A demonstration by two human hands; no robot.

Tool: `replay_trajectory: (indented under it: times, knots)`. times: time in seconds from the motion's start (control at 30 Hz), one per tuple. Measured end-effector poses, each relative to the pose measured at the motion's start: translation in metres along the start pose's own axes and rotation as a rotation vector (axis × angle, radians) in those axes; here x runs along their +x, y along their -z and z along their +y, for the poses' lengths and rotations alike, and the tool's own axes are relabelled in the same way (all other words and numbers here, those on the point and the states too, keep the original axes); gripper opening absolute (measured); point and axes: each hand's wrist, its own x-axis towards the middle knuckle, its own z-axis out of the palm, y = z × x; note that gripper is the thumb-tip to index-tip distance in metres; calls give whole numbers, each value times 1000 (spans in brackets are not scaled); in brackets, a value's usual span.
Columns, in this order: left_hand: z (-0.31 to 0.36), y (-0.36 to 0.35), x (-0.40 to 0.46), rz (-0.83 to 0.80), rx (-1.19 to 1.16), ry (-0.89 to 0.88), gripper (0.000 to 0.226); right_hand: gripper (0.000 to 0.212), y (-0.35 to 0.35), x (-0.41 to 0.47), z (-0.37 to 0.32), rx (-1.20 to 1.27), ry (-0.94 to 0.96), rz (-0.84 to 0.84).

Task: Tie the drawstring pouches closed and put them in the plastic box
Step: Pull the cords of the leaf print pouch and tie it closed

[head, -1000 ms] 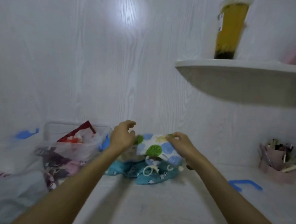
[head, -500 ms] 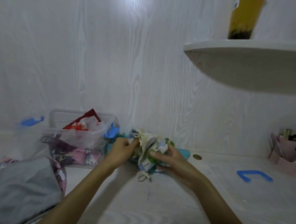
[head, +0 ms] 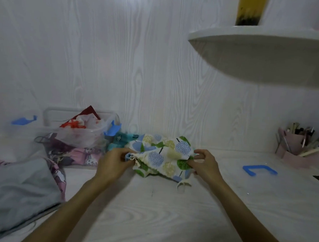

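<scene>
Nearest us, grey cloth (head: 16,189) lies on our pale wood-grain desk (head: 168,223). Our left hand (head: 114,163) and right hand (head: 204,165) pinch the leaf-print pouch (head: 164,154) ends just above it. Beyond sit the plastic box (head: 76,133), panelled wall (head: 121,63) and shelf (head: 265,52).

White pouch (head: 164,154) printed with blue, green and yellow trees; teal pouch (head: 120,139) behind; blue clips (head: 112,129) on the clear plastic box (head: 76,135).
</scene>
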Motion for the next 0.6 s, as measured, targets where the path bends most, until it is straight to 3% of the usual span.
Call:
replay_trajectory:
  times: [0.07,0.13,0.23,0.3,0.4,0.5,0.6]
  knots:
    - [-3,-6,-12,19,213,-74,3,27,0,-15,4,-136,125,64]
    - [-5,-9,-23,54,338,-197,13,18,2,-35,3,-214,293,84]
    - [-2,-2,-34,99,325,-231,21,27,6,-60,0,-352,447,98]
    - [-3,3,-38,142,357,-237,37,29,12,-65,-1,-425,447,27]
    - [-2,11,-41,128,540,-411,51,44,15,-66,5,-619,364,-203]
    - [0,14,-48,-52,566,-409,39,53,5,-69,9,-677,337,-226]
    - [-1,19,-63,-330,403,-112,53,50,-10,-72,11,-821,357,-145]
